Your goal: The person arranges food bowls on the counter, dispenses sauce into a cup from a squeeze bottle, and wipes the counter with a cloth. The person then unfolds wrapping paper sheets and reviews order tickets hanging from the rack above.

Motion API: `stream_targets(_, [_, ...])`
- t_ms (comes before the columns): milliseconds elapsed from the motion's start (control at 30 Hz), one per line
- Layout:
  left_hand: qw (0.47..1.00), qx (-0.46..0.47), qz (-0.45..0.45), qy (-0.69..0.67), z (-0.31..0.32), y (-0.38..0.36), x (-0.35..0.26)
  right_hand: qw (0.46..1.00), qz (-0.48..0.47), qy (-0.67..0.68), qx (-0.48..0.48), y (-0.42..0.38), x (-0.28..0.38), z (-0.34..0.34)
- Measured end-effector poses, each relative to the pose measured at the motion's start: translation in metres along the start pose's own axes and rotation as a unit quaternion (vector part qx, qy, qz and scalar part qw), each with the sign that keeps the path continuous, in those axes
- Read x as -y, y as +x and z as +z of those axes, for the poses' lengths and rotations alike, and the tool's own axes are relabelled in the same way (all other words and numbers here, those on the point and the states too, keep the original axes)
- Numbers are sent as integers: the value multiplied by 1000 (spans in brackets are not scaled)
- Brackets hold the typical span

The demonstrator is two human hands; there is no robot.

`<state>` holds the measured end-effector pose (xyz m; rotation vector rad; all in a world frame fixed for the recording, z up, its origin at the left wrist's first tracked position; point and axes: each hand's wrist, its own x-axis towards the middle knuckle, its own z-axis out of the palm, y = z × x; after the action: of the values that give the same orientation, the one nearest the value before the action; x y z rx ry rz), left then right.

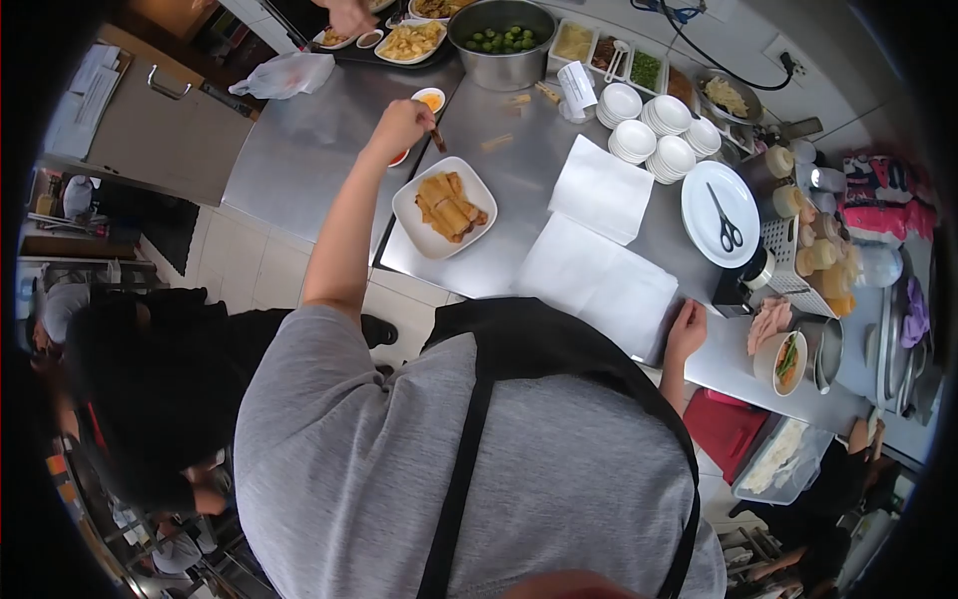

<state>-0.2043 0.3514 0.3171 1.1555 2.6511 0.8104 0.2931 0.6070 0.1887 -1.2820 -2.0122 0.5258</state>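
My left hand (pixel 402 128) reaches out over the steel counter, its fingers pinched on a small dark brown piece (pixel 438 141) whose kind I cannot make out. Close to that hand are a small dish of yellow sauce (pixel 430 99) and a dish of red sauce (pixel 399 159), partly covered by my wrist. Just below it, a square white plate (pixel 405 213) carries golden fried rolls (pixel 449 208). My right hand (pixel 687 325) is at the counter's near edge, fingers curled with nothing visible in them, beside white paper sheets (pixel 599 280).
Stacked white dishes (pixel 635 140) and an oval plate (pixel 707 243) with black scissors (pixel 726 225) stand right. A pot of green vegetables (pixel 499 70) is behind. Another person's hand (pixel 349 15) shows at the top; a person in black (pixel 150 399) is at left.
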Motion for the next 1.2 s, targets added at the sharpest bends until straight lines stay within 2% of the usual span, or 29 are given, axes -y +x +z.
stream_targets(133, [999,16,13,50,19,-20,-4,1000,2,-1,6,0,-3,-1])
stream_targets(233, [997,-24,19,75,32,-22,7,1000,-12,11,-1,-1,-2,-1])
stream_targets(300, [1000,-23,-18,-11,32,-21,19,1000,0,20,6,-1,-3,-2])
stream_targets(433, [996,-86,-31,-13,22,-47,28,1000,4,20,10,-1,1,-4])
stream_targets(500, [978,44,-196,58,18,-60,53,1000,-2,23,5,-1,1,-4])
stream_targets(533, [978,44,-197,59,17,-69,59,1000,-2,23,5,-2,0,-4])
stream_targets(567, [950,124,-277,-68,16,-82,64,1000,-5,26,3,-2,-1,-4])
stream_targets(600, [895,201,-349,-194,17,-93,66,1000,-8,29,2,-2,-1,-3])
stream_targets(633, [895,199,-350,-193,21,-102,65,999,-9,30,3,-1,0,-3])
stream_targets(700, [892,137,-299,-312,30,-116,61,1000,0,21,10,-2,2,-5])
stream_targets(833, [876,149,-304,-344,27,-125,74,1000,-13,6,6,0,4,-5])
stream_targets(900, [836,82,-331,-430,14,-130,90,1000,-14,22,-6,-1,2,-4])
stream_targets(933, [836,82,-330,-430,6,-131,97,1000,-14,22,-7,-1,2,-4])
stream_targets(1000, [821,-35,-351,-448,-13,-131,109,1000,-23,19,-5,-1,3,-4])
stream_targets(1033, [822,-37,-349,-449,-20,-130,119,999,-25,20,-6,0,3,-4])
stream_targets(1100, [787,-139,-352,-487,-31,-125,142,1000,-19,19,-7,-1,3,-4])
stream_targets(1133, [788,-140,-351,-487,-33,-120,156,1000,-20,21,-8,-1,3,-4])
stream_targets(1200, [738,-238,-389,-498,-32,-110,184,1000,-16,16,-3,-1,2,-4])
